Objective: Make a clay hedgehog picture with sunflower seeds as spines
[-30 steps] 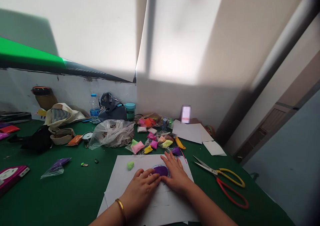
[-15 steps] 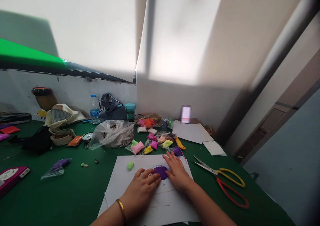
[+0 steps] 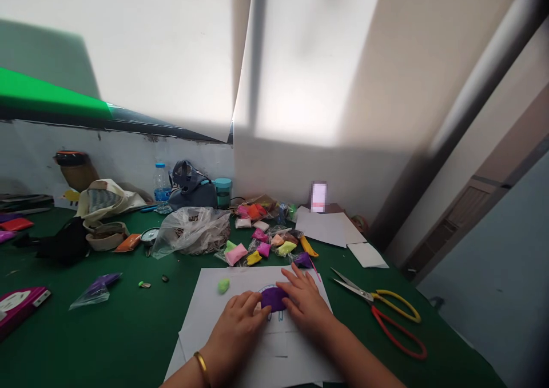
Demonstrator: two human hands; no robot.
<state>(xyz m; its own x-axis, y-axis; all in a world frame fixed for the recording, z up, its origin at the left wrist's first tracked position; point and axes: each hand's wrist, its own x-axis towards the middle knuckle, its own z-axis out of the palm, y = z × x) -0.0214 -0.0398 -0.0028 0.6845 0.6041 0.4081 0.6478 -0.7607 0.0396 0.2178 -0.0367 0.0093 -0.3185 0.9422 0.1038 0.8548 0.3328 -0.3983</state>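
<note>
A flattened piece of purple clay (image 3: 273, 299) lies over a blue line drawing on white paper (image 3: 206, 325). Two small outlined legs show below it. My left hand (image 3: 240, 322), with a gold bangle at the wrist, rests at the clay's left edge, its thumb and fingertips touching it. From the right, my right hand (image 3: 307, 299) lies with fingers spread, fingertips on the clay's right edge. Neither hand grips it. A lump of light green clay (image 3: 223, 285) sits on the paper to the left of the drawing.
Scissors (image 3: 371, 296) lie open to the right of the paper. Behind it are several bagged coloured clays (image 3: 263, 245) and a clear plastic bag (image 3: 195, 230). A purple clay packet (image 3: 98, 289) and a magenta box (image 3: 21, 308) are at left. A phone (image 3: 318, 197) stands at the back.
My left hand has slid slightly left and down, its fingers drawn closer together. My right fingers have shifted onto the clay's right edge, and more of the outlined legs shows.
</note>
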